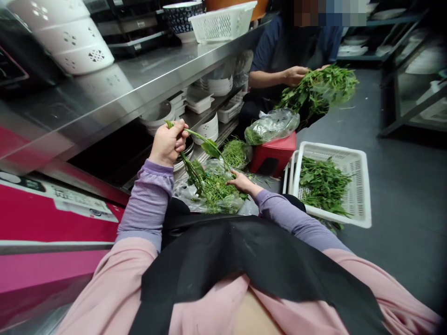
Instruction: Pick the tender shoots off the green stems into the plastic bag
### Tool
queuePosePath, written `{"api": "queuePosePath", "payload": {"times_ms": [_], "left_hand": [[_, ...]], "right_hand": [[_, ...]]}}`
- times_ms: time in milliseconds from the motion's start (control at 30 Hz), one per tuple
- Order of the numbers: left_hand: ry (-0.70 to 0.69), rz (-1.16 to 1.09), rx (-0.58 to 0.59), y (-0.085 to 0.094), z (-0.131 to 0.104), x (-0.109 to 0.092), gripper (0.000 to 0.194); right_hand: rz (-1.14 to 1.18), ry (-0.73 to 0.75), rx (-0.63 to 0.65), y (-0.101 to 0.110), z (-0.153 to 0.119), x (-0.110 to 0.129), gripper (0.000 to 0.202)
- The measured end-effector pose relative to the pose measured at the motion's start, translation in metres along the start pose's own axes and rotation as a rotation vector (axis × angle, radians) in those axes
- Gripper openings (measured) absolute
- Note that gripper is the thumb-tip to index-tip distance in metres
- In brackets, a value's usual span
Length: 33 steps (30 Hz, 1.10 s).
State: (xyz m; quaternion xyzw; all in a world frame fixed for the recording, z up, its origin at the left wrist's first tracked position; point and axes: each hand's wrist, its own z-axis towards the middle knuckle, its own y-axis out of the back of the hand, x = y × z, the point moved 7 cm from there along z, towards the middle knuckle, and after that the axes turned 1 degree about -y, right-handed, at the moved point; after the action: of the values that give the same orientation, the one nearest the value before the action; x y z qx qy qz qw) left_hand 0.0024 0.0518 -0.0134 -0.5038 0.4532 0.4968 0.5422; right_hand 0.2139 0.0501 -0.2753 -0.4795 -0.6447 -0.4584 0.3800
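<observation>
My left hand [168, 143] is closed around a few long green stems, raised over a plastic bag. One thin leafy green stem [209, 145] slants from that fist down to my right hand [244, 182], whose thumb and fingers pinch around its lower end. Other leafy stalks [193, 173] hang below my left hand. Beneath both hands, a heap of greens [221, 190] lies in an opened clear plastic bag [183, 188] in front of my black apron [240, 246].
To my right, a white plastic basket [365, 186] holds leafy greens. A red stool [274, 151] bears a clear bag [275, 124]. Beyond, a co-worker's hand [296, 75] holds a bunch of greens [323, 88]. A steel counter [153, 77] with dishes beneath runs along my left.
</observation>
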Motion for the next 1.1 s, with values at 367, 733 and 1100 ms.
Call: {"api": "queuePosePath", "payload": {"times_ms": [367,733,1100], "left_hand": [[0.016,-0.041,0.048,-0.002,0.003,0.003,0.027],[-0.05,0.019,-0.013,-0.008,-0.003,0.002,0.035],[-0.133,0.078,-0.095,-0.006,-0.007,-0.01,0.033]], "right_hand": [[0.557,0.256,0.343,0.005,-0.053,0.095,0.036],[0.209,0.444,0.254,0.003,-0.076,0.125,0.033],[-0.03,0.56,0.17,-0.006,-0.077,0.133,0.016]]}}
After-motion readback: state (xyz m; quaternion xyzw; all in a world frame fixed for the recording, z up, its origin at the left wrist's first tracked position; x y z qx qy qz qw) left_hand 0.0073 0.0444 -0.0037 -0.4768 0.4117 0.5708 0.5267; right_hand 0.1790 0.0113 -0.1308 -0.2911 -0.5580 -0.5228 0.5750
